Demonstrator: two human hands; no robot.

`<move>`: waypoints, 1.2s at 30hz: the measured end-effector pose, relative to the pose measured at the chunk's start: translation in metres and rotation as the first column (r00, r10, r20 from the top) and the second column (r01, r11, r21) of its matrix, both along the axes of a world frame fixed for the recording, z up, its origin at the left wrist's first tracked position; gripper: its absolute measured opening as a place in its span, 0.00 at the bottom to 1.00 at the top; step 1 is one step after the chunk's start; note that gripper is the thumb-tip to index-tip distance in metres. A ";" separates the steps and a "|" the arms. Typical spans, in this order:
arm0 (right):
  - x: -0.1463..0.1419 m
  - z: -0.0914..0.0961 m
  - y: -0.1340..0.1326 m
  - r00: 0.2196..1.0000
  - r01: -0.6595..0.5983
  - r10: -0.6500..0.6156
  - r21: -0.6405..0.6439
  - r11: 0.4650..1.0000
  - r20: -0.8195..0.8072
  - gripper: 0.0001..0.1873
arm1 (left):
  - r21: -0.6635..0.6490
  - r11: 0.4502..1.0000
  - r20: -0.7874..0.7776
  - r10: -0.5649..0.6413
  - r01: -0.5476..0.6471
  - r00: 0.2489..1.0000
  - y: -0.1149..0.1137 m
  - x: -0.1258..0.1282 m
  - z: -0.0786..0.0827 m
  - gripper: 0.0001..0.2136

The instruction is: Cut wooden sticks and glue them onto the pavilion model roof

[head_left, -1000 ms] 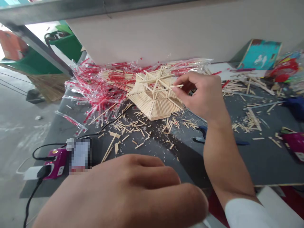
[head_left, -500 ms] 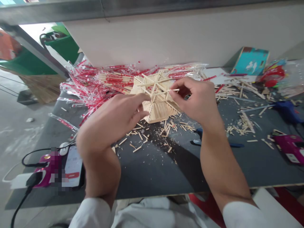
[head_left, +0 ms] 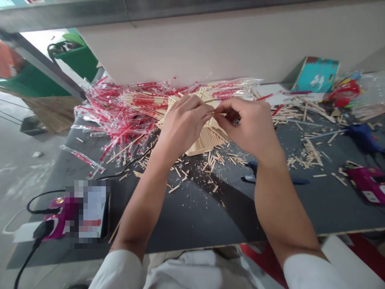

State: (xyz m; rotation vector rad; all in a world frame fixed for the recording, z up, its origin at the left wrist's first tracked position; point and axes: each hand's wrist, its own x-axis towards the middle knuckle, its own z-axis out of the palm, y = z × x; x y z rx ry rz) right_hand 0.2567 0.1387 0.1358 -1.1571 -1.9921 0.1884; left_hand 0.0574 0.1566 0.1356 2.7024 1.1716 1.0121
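A pale wooden stick model [head_left: 207, 138], built in flat panels, sits on the dark tabletop [head_left: 195, 208] and is mostly hidden behind my hands. My right hand [head_left: 249, 126] pinches a thin wooden stick [head_left: 219, 114] above the model. My left hand [head_left: 183, 122] has its fingers curled and its fingertips meet the same stick at its left end. Short cut stick pieces [head_left: 210, 162] lie scattered just in front of the model.
A heap of red-and-clear wrapped chopsticks [head_left: 126, 108] lies behind and left. A magenta device [head_left: 60, 210] with a black cable sits at front left, another magenta device [head_left: 368, 182] at right. Blue-handled cutters [head_left: 255, 174], a blue glue gun [head_left: 365, 136], a teal box [head_left: 317, 74].
My left hand rose from the near edge and moved forward onto the model, meeting the stick in my right hand. The right hand stayed at the model.
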 end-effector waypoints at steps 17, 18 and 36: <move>0.001 0.003 -0.004 1.000 0.008 -0.008 -0.020 1.000 -0.017 0.09 | 0.016 1.000 0.017 -0.008 0.008 1.000 0.006 -0.001 -0.006 0.09; 0.001 0.004 -0.006 1.000 0.008 -0.009 -0.017 1.000 -0.022 0.09 | 0.015 1.000 0.005 -0.012 0.012 1.000 0.004 -0.003 -0.003 0.09; -0.009 -0.014 -0.093 0.961 -0.214 0.183 -0.142 0.966 -0.205 0.12 | 0.003 0.998 -0.015 -0.059 0.059 0.998 -0.100 -0.032 0.005 0.10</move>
